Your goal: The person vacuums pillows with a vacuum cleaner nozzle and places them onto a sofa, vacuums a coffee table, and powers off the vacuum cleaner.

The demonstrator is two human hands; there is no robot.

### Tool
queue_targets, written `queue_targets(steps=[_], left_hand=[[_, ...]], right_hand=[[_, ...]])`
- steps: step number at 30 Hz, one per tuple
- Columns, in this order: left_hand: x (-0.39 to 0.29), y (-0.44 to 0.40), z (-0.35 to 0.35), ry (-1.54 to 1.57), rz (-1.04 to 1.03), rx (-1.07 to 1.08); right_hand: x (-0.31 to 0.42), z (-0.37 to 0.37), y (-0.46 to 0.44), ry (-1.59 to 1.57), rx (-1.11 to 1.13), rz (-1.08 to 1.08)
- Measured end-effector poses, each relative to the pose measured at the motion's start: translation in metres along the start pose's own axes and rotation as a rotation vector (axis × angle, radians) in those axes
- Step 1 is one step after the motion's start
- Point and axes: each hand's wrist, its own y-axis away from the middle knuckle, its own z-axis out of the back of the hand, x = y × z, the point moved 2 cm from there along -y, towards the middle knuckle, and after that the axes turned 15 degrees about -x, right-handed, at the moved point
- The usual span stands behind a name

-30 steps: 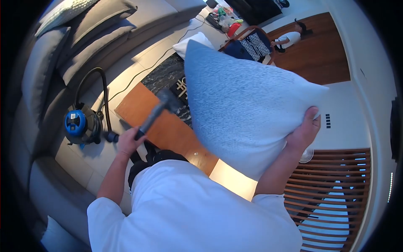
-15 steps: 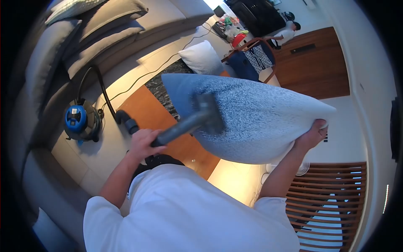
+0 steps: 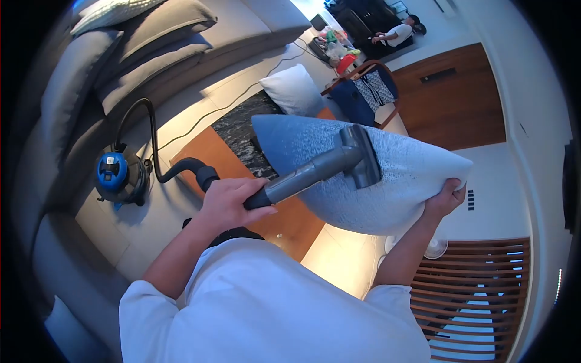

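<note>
My left hand [image 3: 233, 202] is wrapped round the grip of a grey vacuum cleaner wand [image 3: 308, 175]. Its wide brush head [image 3: 363, 158] rests against the face of a blue-and-white speckled cushion [image 3: 399, 181]. At the cushion's right corner, my right hand [image 3: 446, 196] is closed on the bunched fabric and holds the cushion up, tilted. From the wand a black hose [image 3: 154, 130] loops back to the vacuum cleaner [image 3: 114, 172], a round canister with a blue top, on the floor at left.
A grey sofa [image 3: 236, 27] with several pillows lines the upper left. Below the cushion stands a wooden table [image 3: 200, 151] with a dark marble part; a white pillow [image 3: 293, 88] lies beyond. A blue chair [image 3: 354, 100], a person [image 3: 396, 35] and a slatted wooden rail [image 3: 472, 290] are farther right.
The brush head has slid rightward across the cushion, my left hand moving right with the wand. The hose has stretched out. My right hand keeps its hold on the corner. The far person has shifted.
</note>
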Motion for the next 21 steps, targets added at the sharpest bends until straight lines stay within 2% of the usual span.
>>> queue_targets(steps=[3,5,7,8,10,11,13,15,17,18,19,20,21], left_hand=[[0.056,0.028,-0.006,-0.028,-0.046,0.006],[0.101,0.063,0.016,-0.205,0.125,0.083],[0.141,0.099,0.033,-0.339,0.329,0.073],[0.148,0.108,0.041,-0.468,0.414,0.079],[0.149,0.122,0.050,-0.495,0.511,0.060],[0.142,0.114,0.046,-0.491,0.503,0.055],[0.090,0.099,0.028,-0.247,0.360,-0.120],[0.028,0.058,0.005,-0.072,0.169,-0.121],[-0.020,0.025,-0.015,0.053,-0.057,-0.138],[-0.045,0.011,-0.018,0.027,-0.100,-0.094],[-0.052,0.006,-0.030,0.075,-0.189,-0.139],[-0.048,0.010,-0.035,0.080,-0.187,-0.143],[-0.043,0.014,-0.041,0.036,-0.232,-0.110]], right_hand=[[-0.006,0.002,0.003,0.051,-0.012,-0.012],[-0.012,0.006,0.005,0.096,-0.040,-0.016],[-0.011,0.002,0.012,0.175,0.026,0.024],[-0.007,0.003,0.014,0.183,0.020,0.026],[-0.003,0.000,0.009,0.152,-0.091,-0.054],[-0.004,0.009,0.005,0.149,-0.024,-0.082],[0.003,0.009,0.008,0.194,0.022,-0.093],[0.011,-0.002,0.019,0.218,0.082,-0.108],[0.019,-0.014,0.029,0.390,0.103,-0.173],[0.022,-0.019,0.031,0.385,0.114,-0.169],[0.024,-0.021,0.032,0.339,0.135,-0.244],[0.026,-0.023,0.033,0.295,0.151,-0.319],[0.031,-0.025,0.032,0.368,0.112,-0.264]])
